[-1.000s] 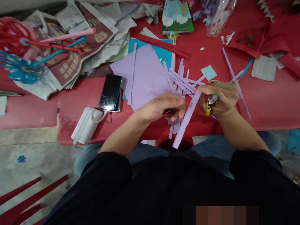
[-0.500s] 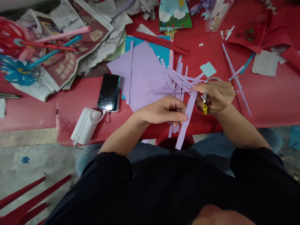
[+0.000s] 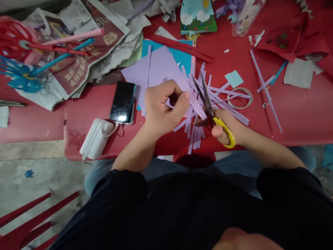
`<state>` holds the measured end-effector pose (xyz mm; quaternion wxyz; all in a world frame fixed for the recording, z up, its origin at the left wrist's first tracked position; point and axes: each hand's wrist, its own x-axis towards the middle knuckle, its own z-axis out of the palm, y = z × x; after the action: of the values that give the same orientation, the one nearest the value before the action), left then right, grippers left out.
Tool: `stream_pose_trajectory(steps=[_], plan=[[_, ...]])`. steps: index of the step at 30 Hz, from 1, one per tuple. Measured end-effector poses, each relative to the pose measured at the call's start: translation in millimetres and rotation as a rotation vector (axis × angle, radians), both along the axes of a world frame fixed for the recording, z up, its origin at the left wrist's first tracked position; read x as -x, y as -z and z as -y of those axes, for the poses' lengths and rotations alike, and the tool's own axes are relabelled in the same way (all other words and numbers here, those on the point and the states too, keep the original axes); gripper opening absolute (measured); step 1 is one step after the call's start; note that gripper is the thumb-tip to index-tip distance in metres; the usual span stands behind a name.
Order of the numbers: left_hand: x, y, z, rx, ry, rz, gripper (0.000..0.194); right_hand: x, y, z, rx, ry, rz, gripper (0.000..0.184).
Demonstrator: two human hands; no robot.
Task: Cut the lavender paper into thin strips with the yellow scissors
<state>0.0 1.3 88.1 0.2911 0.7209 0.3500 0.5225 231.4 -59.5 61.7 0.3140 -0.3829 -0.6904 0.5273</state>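
My left hand pinches a purple paper strip between thumb and fingers, its loose end slanting down to the right. In my right hand is a pair of scissors with yellow handles. Their blades are parted a little and point up and away, just right of the strip. A pile of thin purple paper strips fans out beneath both hands. Behind my left hand lies a larger purple sheet, partly covered, over a blue sheet.
A roll of tape and a light blue paper square lie to the right. Left are a phone, a white power bank and newspapers with paper pinwheels. The red table ends near my lap.
My left hand has moved up and left, taking the purple strip along. The scissors, earlier folded back in my right hand, now point forward with their blades parted.
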Motion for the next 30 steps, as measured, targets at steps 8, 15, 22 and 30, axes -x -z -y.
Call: stream_pose_trajectory(steps=[8,15,22,30], plan=[[0,-5.5,8,0.101,-0.053,-0.006,0.032,5,-5.4,5,0.034,-0.077,-0.02,0.088],[-8,-2.7,5,0.26,0.038,0.138,0.038,4,-2.7,4,-0.003,-0.056,0.047,0.086],[-9,10.8,-9,0.25,0.003,0.308,0.05,4,0.2,5,-0.013,-0.057,0.054,0.093],[-8,20.3,-13,0.024,-0.041,0.21,0.057,2,2.9,6,0.039,-0.071,-0.013,0.09]])
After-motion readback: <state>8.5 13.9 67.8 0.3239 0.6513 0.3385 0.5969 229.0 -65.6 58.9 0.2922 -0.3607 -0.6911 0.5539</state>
